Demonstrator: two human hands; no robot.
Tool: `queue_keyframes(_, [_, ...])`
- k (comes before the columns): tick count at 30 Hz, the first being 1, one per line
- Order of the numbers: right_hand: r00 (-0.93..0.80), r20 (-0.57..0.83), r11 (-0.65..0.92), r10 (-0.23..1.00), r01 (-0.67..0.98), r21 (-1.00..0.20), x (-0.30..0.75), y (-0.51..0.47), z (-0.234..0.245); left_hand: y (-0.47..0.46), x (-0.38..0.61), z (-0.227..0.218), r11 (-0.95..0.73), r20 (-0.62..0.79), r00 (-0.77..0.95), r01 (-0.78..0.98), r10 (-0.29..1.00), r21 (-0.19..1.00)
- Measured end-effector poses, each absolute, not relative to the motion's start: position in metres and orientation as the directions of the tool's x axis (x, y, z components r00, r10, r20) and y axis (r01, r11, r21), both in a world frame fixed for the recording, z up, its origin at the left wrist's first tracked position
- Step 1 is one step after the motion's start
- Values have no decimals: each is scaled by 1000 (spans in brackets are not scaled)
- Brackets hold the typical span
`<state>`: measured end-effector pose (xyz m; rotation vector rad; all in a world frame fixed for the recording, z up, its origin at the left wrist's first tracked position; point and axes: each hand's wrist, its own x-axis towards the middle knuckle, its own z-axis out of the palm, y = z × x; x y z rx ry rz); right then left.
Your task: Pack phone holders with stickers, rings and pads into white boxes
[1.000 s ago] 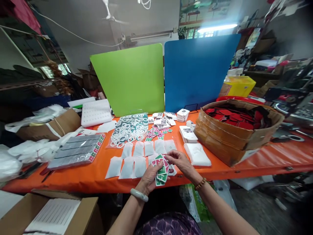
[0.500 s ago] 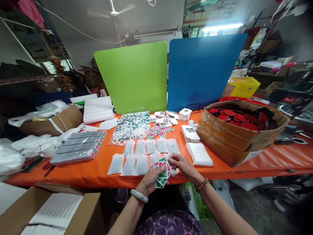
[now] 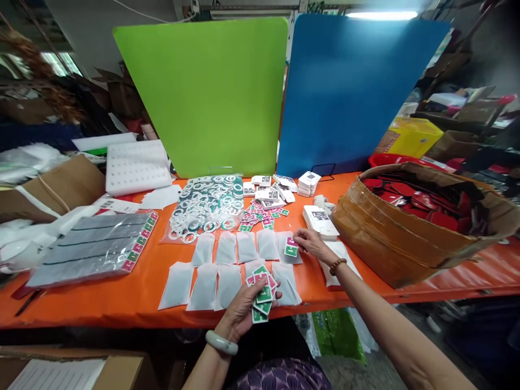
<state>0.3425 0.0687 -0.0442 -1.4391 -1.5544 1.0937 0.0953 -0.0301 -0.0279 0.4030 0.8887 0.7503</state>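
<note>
Off the fanned cards point(image 3: 264, 295) since the earlier frame, the right hand point(image 3: 313, 243) now reaches over the back row of pouches, and the view tips lower. Near the left end of the orange tabletop point(image 3: 134, 292) lies a wrapped grey stack point(image 3: 95, 241); toward the rear edge sits a clear bag of rings point(image 3: 207, 206). White pouches point(image 3: 175, 284) run in two rows nearer the front edge. Over that front edge, the left hand point(image 3: 244, 309) is closed on the fanned cards, thumb on top, some jutting out loosely — if the thumb slackens, the lowest could slip past the edge onto the lap. Behind the pouches is a heap of loose pieces point(image 3: 266, 216). At the back row's right end, the right hand's fingertips are drawn together, apparently pinching the side of two printed pieces point(image 3: 291, 247), which lie over the last pouch; a sideways drag could carry both pieces and pouch askew. Farther right come a white card stack point(image 3: 319, 221) and, toward the right end, a carton point(image 3: 377, 233) of red parts point(image 3: 410, 200). A low forearm might brush the stack.
</note>
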Motion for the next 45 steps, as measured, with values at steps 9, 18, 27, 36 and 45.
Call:
queue_keyframes(9, [-78,67,100,995,580,-808,335,92,-66,-13,91,-32,681,-543,414,-387,730,621])
queue_keyframes(18, [-423,-191,-92,886,242,-966,270,57,-24,4,91,-33,607,-516,329,-314,791,730])
queue_keyframes(27, [-274,-280,-300,920,-33,-953,276,72,-40,5,81,-46,603,-583,174,-357,793,714])
queue_keyframes(36, [-66,-94,-58,993,419,-906,271,101,-58,0,78,-38,616,-622,172,-480,764,624])
queue_keyframes(45, [-150,-23,44,988,431,-901,249,77,-42,-1,73,-37,536,-528,156,-449,835,715])
